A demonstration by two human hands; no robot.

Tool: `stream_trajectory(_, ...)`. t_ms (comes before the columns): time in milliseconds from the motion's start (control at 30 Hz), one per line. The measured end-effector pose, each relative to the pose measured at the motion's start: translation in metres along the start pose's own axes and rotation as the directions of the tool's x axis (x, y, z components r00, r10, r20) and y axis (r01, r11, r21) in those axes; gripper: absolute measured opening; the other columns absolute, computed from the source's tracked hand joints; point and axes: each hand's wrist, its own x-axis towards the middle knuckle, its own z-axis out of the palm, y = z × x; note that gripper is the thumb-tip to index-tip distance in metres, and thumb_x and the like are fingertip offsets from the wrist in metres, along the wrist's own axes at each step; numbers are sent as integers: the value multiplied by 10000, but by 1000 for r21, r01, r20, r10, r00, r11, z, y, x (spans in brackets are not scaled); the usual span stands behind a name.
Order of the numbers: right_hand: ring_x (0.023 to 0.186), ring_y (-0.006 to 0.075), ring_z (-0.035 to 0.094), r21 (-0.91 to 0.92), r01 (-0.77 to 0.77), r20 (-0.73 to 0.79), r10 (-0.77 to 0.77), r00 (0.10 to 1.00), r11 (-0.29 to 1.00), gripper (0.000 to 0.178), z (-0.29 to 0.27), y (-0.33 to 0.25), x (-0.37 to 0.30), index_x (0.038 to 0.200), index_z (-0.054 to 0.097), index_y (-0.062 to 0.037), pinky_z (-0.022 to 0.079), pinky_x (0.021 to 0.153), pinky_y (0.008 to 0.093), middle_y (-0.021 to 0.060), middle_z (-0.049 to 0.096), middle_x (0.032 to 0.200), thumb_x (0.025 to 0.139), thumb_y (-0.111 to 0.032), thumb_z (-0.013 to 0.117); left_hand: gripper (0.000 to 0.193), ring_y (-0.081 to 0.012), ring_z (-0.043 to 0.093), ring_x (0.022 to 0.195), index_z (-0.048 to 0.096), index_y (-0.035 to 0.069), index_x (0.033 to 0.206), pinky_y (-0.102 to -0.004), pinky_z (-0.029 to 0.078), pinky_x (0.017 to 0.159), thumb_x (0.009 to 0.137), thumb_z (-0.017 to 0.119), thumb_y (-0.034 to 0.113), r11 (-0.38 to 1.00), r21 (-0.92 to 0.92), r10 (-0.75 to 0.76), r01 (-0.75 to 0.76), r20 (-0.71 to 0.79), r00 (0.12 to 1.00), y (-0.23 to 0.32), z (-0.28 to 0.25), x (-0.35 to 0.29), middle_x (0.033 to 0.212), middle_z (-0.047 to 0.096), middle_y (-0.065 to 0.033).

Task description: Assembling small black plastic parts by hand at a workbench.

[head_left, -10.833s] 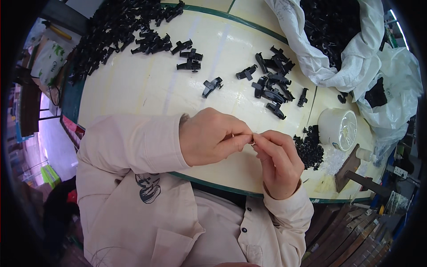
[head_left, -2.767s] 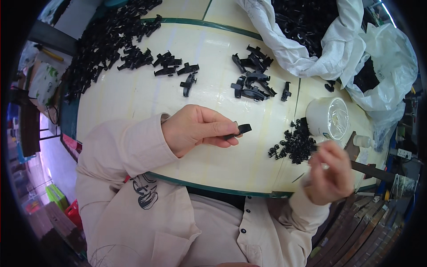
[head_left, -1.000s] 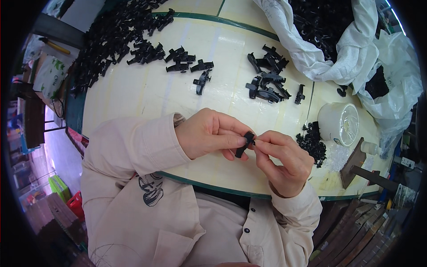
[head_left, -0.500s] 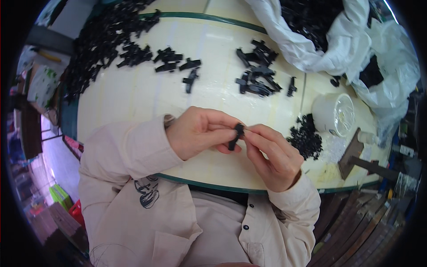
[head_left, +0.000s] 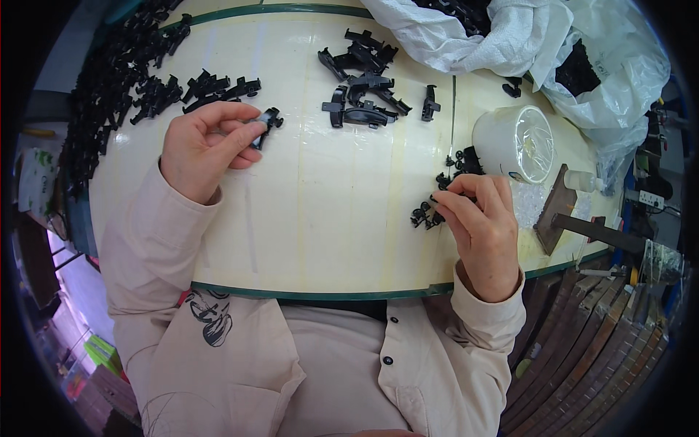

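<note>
Cream table (head_left: 349, 233) bearing a white roll (head_left: 496, 138). Left hand (head_left: 204, 149), well left of the roll, pinches a black clip (head_left: 266, 132) there between thumb and fingers; right hand (head_left: 484, 229), just on the roll's near side, has fingertips nearly meeting at small black pieces (head_left: 421, 215), its hold indeterminable.

Clip cluster (head_left: 364, 116) on table (head_left: 328, 226) left of roll (head_left: 499, 142); sack (head_left: 473, 51) behind roll

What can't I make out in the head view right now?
Head view:
Curved black plastic part: one portion covered by the left hand gripping it.
Pile of small black plastic clips: partly hidden behind the right hand.
Dark speck against the right hand: too small to identify.
White woven sack: cut off by the top edge.
</note>
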Motion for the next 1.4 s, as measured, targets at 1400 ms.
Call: stream_trajectory(1400,670,187,660,742,217,37,-362,932,634,208,22,-36,20,862,677,6,535,556,251,108,667,865,669,69,718,164,-58,567,564,681,0,914,-192,457,504,880,636,154,951,-14,-125,309,897,423,20,26,-21,705,640,-35)
